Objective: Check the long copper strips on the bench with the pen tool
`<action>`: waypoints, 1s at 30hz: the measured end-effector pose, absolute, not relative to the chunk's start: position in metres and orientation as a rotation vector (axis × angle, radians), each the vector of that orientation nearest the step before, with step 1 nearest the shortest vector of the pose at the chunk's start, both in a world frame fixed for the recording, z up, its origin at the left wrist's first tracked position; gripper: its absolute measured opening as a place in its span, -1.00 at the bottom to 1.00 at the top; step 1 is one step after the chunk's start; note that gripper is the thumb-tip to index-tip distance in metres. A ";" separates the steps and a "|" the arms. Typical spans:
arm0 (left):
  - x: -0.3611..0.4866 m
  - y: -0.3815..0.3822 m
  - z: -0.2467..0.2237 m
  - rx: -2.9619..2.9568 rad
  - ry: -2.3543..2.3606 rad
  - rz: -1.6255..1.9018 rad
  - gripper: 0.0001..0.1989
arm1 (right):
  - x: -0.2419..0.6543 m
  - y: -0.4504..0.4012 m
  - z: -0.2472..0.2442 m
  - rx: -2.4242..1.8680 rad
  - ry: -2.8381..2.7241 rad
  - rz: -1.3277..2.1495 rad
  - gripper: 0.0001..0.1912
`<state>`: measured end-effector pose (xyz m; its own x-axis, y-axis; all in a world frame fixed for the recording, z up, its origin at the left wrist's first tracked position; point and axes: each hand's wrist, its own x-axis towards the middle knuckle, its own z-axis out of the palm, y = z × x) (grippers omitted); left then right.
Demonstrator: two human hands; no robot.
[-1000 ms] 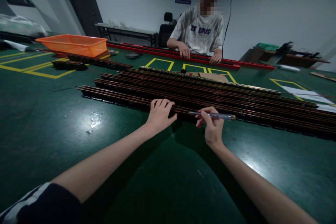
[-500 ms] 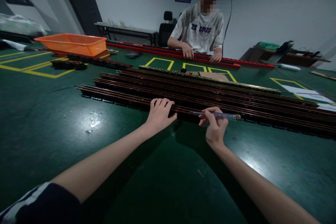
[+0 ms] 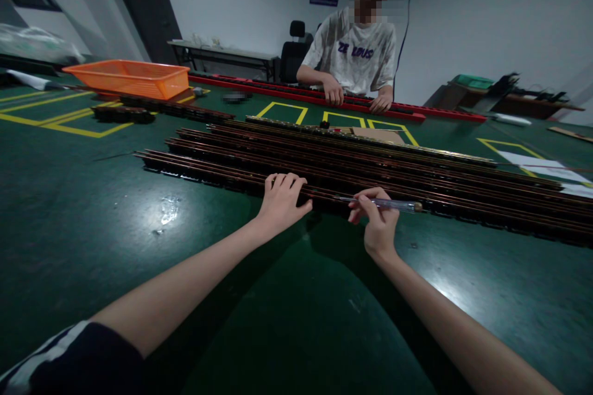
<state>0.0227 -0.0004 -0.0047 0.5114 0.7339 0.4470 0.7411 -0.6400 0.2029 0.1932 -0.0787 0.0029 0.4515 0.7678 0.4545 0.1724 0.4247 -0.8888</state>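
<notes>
Several long dark strips with copper-coloured rods [image 3: 222, 165] lie side by side across the green table [image 3: 296, 321]. On the nearest strip rests my left hand [image 3: 281, 202], its fingers spread and the thumb apart, with nothing held. To its right, my right hand [image 3: 378, 222] grips a screwdriver [image 3: 401, 205] with a clear handle between thumb and fingers. The screwdriver's thin shaft points left, along the nearest strip, toward my left hand. Whether its tip touches the strip is too small to tell.
Across the table a person [image 3: 356, 55] has both hands on a long red rail [image 3: 407, 112]. An orange basket [image 3: 134, 77] stands at the back left, near shorter dark strips [image 3: 123, 114]. White paper [image 3: 537, 163] lies at the right.
My right hand and the screwdriver have shifted very slightly left. My left hand stays in place on the strip.
</notes>
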 end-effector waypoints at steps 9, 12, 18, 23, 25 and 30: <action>0.022 -0.002 -0.003 -2.715 -1.329 -0.791 -0.64 | 0.192 -0.079 0.003 -1.105 -1.070 0.481 -0.90; 0.022 -0.002 -0.003 -2.712 -1.321 -0.791 -0.63 | 0.192 -0.079 0.004 -1.115 -1.077 0.473 -0.89; 0.022 -0.001 -0.004 -2.710 -1.323 -0.783 -0.64 | 0.193 -0.079 0.004 -1.105 -1.073 0.480 -0.90; 0.023 0.000 -0.006 -2.701 -1.316 -0.783 -0.64 | 0.193 -0.079 0.004 -1.098 -1.083 0.471 -0.89; 0.023 0.000 -0.006 -2.705 -1.313 -0.777 -0.64 | 0.193 -0.079 0.004 -1.102 -1.089 0.468 -0.89; 0.023 -0.001 -0.005 -2.702 -1.319 -0.774 -0.64 | 0.193 -0.079 0.004 -1.111 -1.090 0.475 -0.89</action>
<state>0.0225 -0.0011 -0.0052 0.5146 0.7302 0.4494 0.7484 -0.6383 0.1801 0.1929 -0.0787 0.0037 0.4360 0.7743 0.4586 0.1918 0.4180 -0.8880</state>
